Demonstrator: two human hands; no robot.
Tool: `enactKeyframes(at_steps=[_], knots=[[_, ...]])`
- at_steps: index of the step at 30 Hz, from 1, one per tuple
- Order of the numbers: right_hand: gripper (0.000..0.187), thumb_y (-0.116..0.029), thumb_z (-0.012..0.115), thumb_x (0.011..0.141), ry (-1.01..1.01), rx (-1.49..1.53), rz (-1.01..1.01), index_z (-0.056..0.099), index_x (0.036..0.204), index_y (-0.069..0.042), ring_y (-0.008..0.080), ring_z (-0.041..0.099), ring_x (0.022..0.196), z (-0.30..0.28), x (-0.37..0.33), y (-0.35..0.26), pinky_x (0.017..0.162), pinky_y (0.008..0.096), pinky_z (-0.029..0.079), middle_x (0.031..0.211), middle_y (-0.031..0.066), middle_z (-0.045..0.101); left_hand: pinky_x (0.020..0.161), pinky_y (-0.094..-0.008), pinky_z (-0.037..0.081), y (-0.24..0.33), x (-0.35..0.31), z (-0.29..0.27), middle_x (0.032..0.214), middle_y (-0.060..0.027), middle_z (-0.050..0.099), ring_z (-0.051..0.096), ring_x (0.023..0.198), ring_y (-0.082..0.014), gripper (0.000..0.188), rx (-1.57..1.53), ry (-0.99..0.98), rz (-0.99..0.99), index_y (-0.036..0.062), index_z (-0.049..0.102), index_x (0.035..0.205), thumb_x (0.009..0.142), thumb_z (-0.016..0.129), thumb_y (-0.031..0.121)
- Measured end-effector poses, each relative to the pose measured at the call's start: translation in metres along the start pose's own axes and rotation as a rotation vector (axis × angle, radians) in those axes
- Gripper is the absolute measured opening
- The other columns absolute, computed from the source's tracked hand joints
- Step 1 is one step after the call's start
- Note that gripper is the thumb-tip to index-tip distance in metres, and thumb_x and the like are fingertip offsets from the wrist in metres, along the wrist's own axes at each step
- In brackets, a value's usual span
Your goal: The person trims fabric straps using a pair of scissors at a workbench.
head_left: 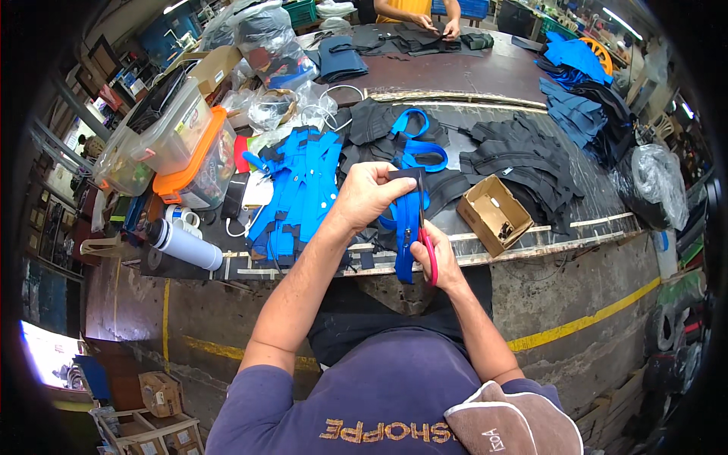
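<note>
My left hand (362, 199) is closed, pinching the black end piece of a blue zipper strip (406, 239) over the table's near edge. The strip hangs down with its zipper pull showing. In my right hand (447, 264) is a pair of scissors with red handles (431, 262). Their blades point up alongside the strip, close to the black end piece; whether they touch the fabric I cannot tell. Beyond my hands, a loop of blue zipper strip (430, 159) lies on black fabric pieces. Several blue strips with black ends (303, 186) are piled to the left.
An open cardboard box (474, 220) with small parts stands right of my hands, near black zipper pieces (523, 163). A light blue bottle (189, 246) and lidded plastic bins (201, 167) sit at left. Across the table, another person's hands (440, 29) handle dark fabric.
</note>
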State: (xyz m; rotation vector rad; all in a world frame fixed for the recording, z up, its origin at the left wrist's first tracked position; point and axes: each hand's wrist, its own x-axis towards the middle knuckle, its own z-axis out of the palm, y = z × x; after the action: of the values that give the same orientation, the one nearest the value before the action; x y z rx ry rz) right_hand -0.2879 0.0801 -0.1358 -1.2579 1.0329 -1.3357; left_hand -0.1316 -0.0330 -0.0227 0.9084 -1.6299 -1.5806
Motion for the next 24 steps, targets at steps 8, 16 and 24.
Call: enactKeyframes(at_steps=[8,16,24], knots=[[0.043,-0.046,0.075,0.093,0.017,0.011,0.015,0.054,0.087,-0.009,0.0026,0.042,0.065,0.003,-0.003,0.000,0.057,0.0218,0.036,0.071,-0.0071,0.046,0.054,-0.0210,0.044,-0.008,0.005,-0.004,0.077,-0.0016,0.071,0.060,0.062,-0.0053,0.016,0.089,-0.018,0.012,0.0050,0.070,0.087,0.090,0.077,0.019],[0.039,-0.040,0.077,0.093,0.073,0.024,0.135,0.054,0.082,-0.010,0.0018,0.045,0.058,0.004,-0.010,0.000,0.051,0.0214,0.036,0.066,-0.0071,0.050,0.055,-0.0214,0.046,-0.003,0.004,-0.002,0.078,-0.0025,0.072,0.062,0.063,-0.0064,0.019,-0.016,-0.036,-0.033,0.0046,0.071,0.089,0.089,0.078,0.022],[0.040,-0.040,0.078,0.092,0.100,0.017,0.044,0.054,0.082,-0.010,0.0022,0.043,0.060,0.005,-0.003,0.006,0.052,0.0221,0.036,0.067,-0.0075,0.049,0.055,-0.0204,0.044,-0.007,0.001,0.003,0.077,0.0002,0.070,0.059,0.063,-0.0041,0.019,0.015,-0.068,-0.062,0.0057,0.071,0.088,0.088,0.077,0.023]])
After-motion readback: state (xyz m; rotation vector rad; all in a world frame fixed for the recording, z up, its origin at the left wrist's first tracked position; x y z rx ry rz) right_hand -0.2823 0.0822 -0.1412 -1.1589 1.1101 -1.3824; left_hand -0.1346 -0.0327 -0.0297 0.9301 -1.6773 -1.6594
